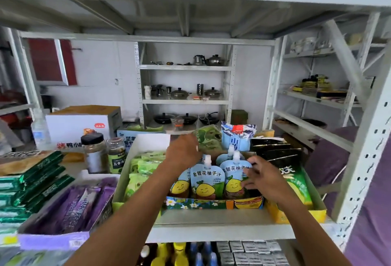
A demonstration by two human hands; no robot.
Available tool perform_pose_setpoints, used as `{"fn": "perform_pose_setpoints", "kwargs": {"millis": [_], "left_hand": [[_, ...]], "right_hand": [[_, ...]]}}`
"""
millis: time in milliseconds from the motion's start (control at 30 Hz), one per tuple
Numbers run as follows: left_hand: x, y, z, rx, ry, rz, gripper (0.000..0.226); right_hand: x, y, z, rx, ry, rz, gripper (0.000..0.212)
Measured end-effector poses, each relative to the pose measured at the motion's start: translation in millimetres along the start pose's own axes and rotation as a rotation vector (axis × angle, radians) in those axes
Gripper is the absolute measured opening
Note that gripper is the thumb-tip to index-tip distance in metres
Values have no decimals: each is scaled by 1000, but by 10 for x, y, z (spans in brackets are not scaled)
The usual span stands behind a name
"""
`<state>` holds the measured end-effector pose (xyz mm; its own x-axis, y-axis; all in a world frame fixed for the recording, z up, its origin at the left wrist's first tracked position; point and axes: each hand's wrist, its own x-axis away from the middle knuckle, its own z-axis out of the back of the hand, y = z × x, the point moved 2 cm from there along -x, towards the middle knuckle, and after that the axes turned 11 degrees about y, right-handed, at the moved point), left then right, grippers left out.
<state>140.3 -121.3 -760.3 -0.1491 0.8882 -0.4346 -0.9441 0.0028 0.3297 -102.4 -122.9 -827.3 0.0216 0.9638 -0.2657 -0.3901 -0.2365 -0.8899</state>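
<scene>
Left hand (pixel 183 151): fingers were curled onto the left edge of the upright green foil packet (pixel 209 138), which stood toward the back edge of the grey metal shelf (pixel 211 233).
Light-blue spouted juice pouches (pixel 206 179): stood upright near the front edge, between both hands.
Right hand (pixel 263 177): was nearer them; its fingers lay bent against the rightmost pouch (pixel 232 179), grip unclear.

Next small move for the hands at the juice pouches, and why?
Probably the right hand should ease the right-hand juice pouch into line with the middle pouch in the display box. Its fingers already lie on that pouch's front. The left hand is at the green packet behind, its grip hidden, so it looks occupied.
</scene>
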Motion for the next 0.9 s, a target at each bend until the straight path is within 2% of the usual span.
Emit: {"fn": "perform_pose_setpoints", "kwargs": {"millis": [67, 167, 267, 333, 400, 467, 533, 600, 667, 733, 800, 900], "left_hand": [[56, 12, -118, -53, 110, -12, 24], [108, -8, -203, 15, 228, -11, 21], [129, -26, -115, 106, 260, -15, 15], [142, -29, 18, 189, 314, -35, 21], [157, 0, 208, 296, 415, -85, 30], [199, 65, 462, 453, 520, -134, 25], [268, 158, 765, 610, 570, -143, 26], [329, 246, 1066, 755, 564, -131, 28], [370, 307, 1292, 916, 489, -104, 27], [413, 337, 1423, 1079, 379, -62, 25], [450, 358, 1476, 1184, 282, -37, 23], [498, 371, 1448, 1220, 206, -30, 20]], "right_hand": [[56, -16, 13, -13, 71, 91, 21], [193, -50, 20, 75, 166, 239, 39], [326, -113, 12, 68, 257, 331, 40], [437, -215, 12, 22, 305, 382, 38], [537, -332, -4, -39, 315, 423, 42], [621, -463, -31, -78, 310, 446, 48], [655, -584, -60, -99, 296, 468, 38], [683, -722, -90, -186, 246, 412, 28], [738, -870, -139, -454, 161, 178, 39], [859, -989, -240, -708, -14, -58, 48], [1015, -1068, -342, -868, -174, -105, 47], [1191, -1140, -445, -1067, -319, -114, 57]]}}
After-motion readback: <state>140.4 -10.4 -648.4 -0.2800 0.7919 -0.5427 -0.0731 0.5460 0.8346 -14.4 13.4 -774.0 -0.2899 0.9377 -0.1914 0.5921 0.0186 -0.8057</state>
